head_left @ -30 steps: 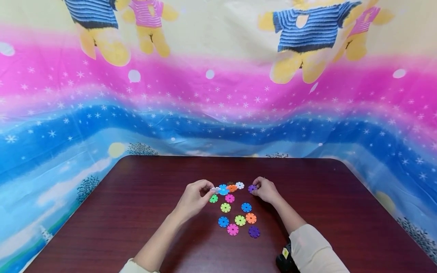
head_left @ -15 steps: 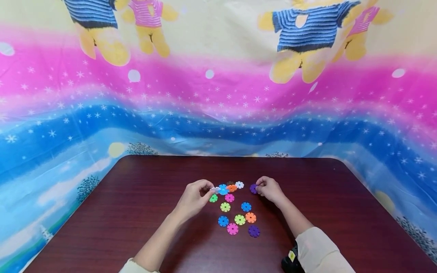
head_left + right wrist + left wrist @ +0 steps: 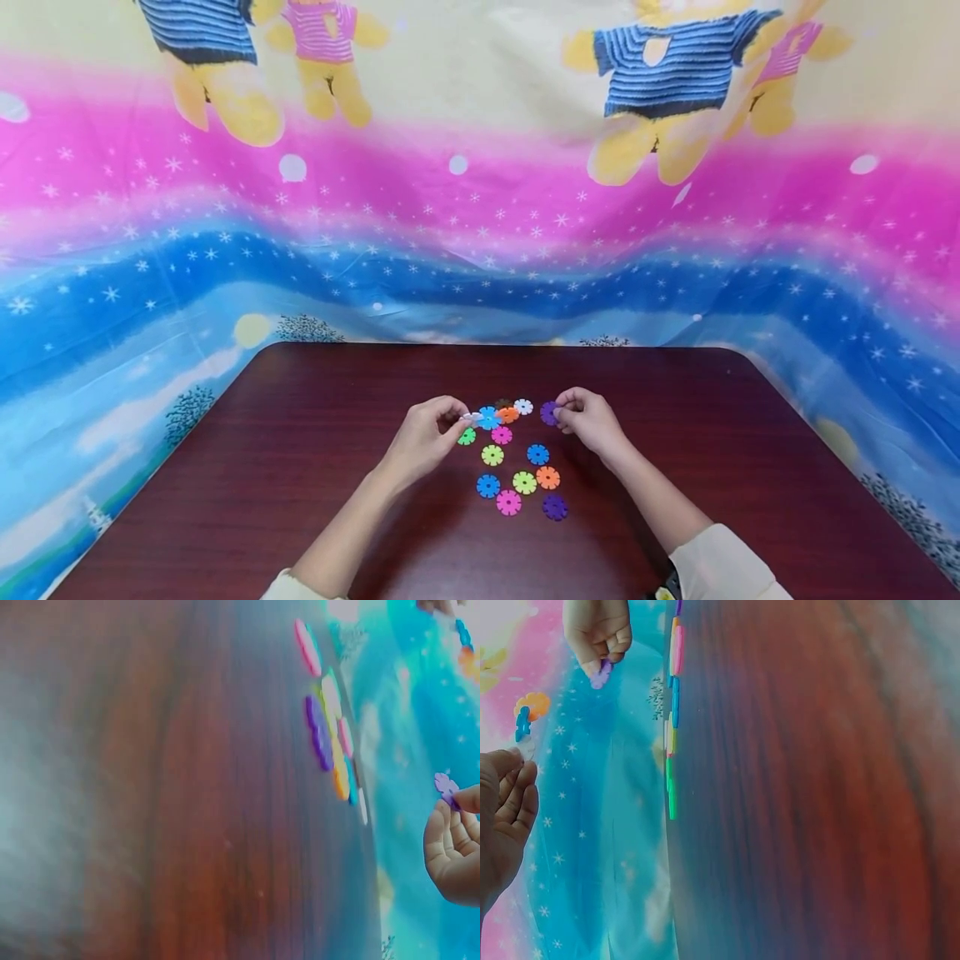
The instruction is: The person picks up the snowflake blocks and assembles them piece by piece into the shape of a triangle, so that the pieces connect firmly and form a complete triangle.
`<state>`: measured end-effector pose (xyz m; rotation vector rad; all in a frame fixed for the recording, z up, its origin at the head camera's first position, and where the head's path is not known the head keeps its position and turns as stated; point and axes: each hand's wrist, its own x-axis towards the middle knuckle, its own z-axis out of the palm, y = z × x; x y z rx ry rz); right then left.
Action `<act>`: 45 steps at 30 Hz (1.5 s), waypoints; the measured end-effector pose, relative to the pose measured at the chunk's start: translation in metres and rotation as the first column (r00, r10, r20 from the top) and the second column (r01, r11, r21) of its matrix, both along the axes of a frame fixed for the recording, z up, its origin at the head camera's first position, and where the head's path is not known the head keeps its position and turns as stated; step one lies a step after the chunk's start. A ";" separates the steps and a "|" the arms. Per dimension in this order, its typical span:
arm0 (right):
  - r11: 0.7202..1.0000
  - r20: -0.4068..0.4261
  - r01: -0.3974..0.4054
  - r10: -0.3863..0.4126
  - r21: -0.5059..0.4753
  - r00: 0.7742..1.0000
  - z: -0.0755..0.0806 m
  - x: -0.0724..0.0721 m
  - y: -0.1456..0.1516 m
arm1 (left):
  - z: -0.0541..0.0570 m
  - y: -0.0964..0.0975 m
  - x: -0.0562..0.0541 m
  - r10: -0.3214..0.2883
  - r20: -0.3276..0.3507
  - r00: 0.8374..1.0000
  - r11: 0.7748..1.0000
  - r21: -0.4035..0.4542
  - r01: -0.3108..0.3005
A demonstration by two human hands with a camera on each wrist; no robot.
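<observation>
My left hand (image 3: 423, 437) pinches a white notched plastic disc (image 3: 526, 748) between thumb and fingertips. Joined to it, in a short row held above the table, are a light blue disc (image 3: 488, 418) and an orange disc (image 3: 507, 415); the blue one stands edge-on in the left wrist view. To the right, my right hand (image 3: 592, 419) pinches a purple notched disc (image 3: 549, 413), also raised. A gap separates this purple disc from the orange one. The right wrist view shows the purple disc's face beyond the thumb and fingertips.
Several loose discs lie flat on the dark red table (image 3: 330, 433), among them a green (image 3: 467, 436), a pink (image 3: 508, 502), a blue (image 3: 537, 454) and a second purple one (image 3: 555, 507). A white disc (image 3: 523, 407) lies behind. A patterned curtain (image 3: 480, 208) hangs around the table.
My right hand drew slightly right, then came back left with the purple disc, while its forearm swung outward. The left hand and its joined discs have stayed almost still.
</observation>
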<state>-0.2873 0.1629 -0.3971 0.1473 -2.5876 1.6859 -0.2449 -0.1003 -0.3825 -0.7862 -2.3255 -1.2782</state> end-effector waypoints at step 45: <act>0.929 0.062 -0.015 0.041 -0.371 0.997 0.021 0.041 -0.032 | -0.003 0.007 0.001 -0.009 -0.095 0.995 1.000 -0.009 0.008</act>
